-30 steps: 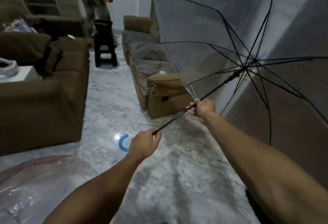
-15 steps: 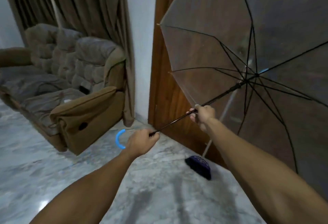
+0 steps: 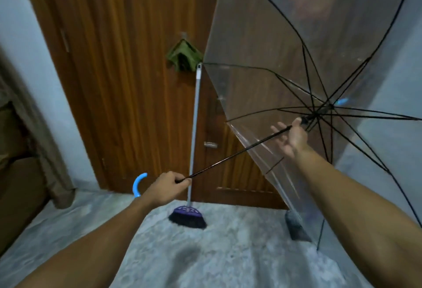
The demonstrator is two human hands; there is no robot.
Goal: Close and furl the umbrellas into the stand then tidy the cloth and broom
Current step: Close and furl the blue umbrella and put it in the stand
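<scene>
I hold an open transparent umbrella (image 3: 262, 43) with black ribs, its canopy spread at the right. My left hand (image 3: 166, 188) grips the black shaft just above the blue curved handle (image 3: 138, 185). My right hand (image 3: 291, 135) is far up the shaft near the runner, fingers spread, thumb and palm against the rod. A broom (image 3: 194, 127) with a grey pole and purple head (image 3: 187, 215) leans on the wooden door (image 3: 127, 59). A green cloth (image 3: 182, 55) hangs from a hook on the door.
A dark grey object (image 3: 295, 228) sits on the marble floor (image 3: 205, 253) at the door's base, behind the canopy. A brown curtain and sofa edge (image 3: 20, 150) stand at the left. Pale walls flank the door.
My view has swung right from the sofas to the door. My right hand slid up the shaft toward the runner and its fingers opened out. The left hand keeps its grip.
</scene>
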